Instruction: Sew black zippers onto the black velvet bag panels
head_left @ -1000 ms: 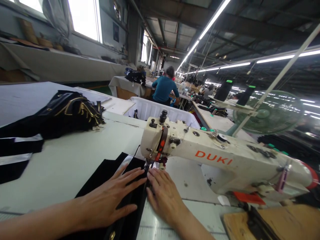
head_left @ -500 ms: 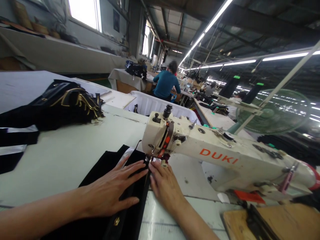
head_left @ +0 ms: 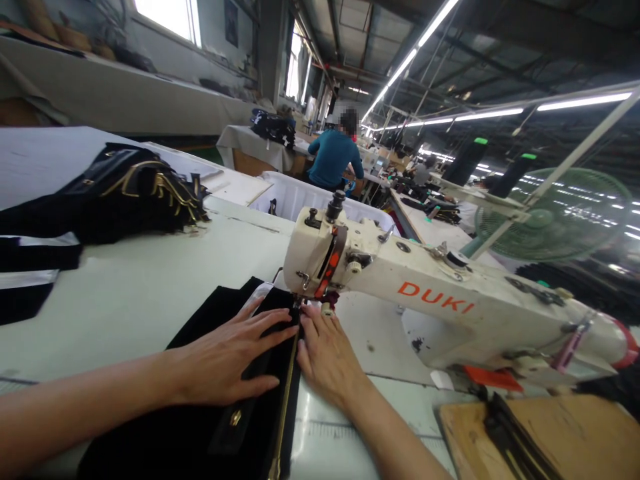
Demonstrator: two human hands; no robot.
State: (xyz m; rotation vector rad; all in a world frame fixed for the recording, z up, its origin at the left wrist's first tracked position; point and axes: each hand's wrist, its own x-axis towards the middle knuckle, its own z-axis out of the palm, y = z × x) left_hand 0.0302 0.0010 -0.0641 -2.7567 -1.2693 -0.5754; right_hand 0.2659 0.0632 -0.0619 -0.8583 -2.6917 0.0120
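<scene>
Black fabric lies on the machine bed, partly under the needle area of a white sewing machine marked DUKI. A gold-coloured zipper runs along its right edge up to the presser foot. My left hand rests on the fabric, fingers spread, the fingertips left of the foot. Beside the fabric's right edge, my right hand lies with fingertips close to the foot and slightly bent. A gold zipper pull shows below my left hand. The needle itself is hard to make out.
Black pieces with gold zippers are heaped at the left. Behind the machine stands a white bin. A wooden board with dark strips lies at the lower right. A person in a blue top works farther back, and a fan stands at the right.
More of the gold zipper shows along the fabric's right edge below my hands. Both hands keep nearly the same place by the foot; the view has shifted slightly.
</scene>
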